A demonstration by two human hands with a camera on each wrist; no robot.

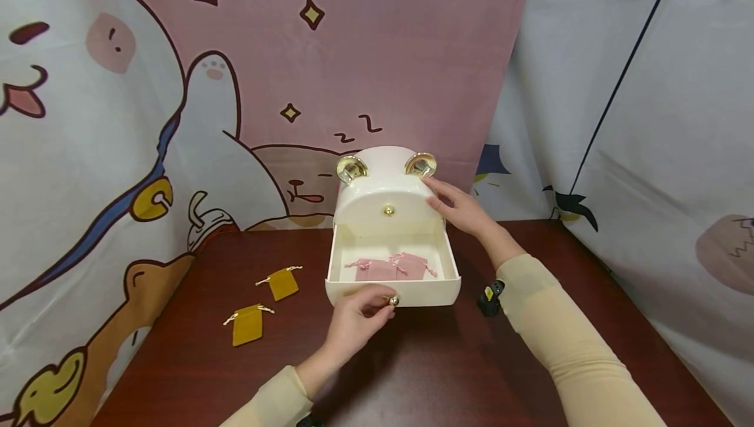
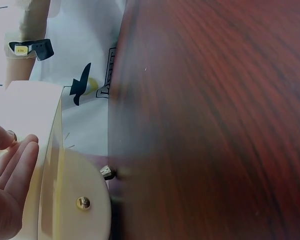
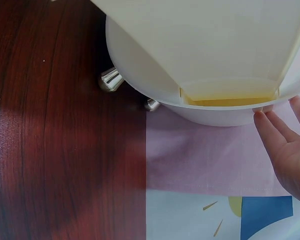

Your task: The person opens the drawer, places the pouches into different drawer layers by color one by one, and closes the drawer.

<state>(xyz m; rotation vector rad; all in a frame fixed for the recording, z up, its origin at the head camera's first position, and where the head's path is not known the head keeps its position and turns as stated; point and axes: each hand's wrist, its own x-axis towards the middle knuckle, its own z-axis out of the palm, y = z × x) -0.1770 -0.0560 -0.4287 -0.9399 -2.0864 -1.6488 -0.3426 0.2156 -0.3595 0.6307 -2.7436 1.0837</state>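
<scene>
A white box (image 1: pixel 383 181) with a rounded top, gold ears (image 1: pixel 421 165) and an upper gold knob (image 1: pixel 388 210) stands on the table. Its lower drawer (image 1: pixel 337 291) is pulled out toward me, with two pink drawstring pouches (image 1: pixel 376 271) lying inside. My left hand (image 1: pixel 350 325) pinches the gold drawer knob (image 1: pixel 394 300) between thumb and fingers; the left wrist view shows this grip from the side. Against the box's upper right side, by the ear, rests my right hand (image 1: pixel 462 209), fingers extended. In the right wrist view its fingertips (image 3: pixel 260 119) touch the box edge.
Two mustard-yellow drawstring pouches, a nearer one (image 1: pixel 247 325) and a farther one (image 1: pixel 284 283), lie left of the box on the dark red wooden table (image 1: pixel 436 374). A cartoon-printed cloth (image 1: pixel 412 54) hangs behind and at both sides.
</scene>
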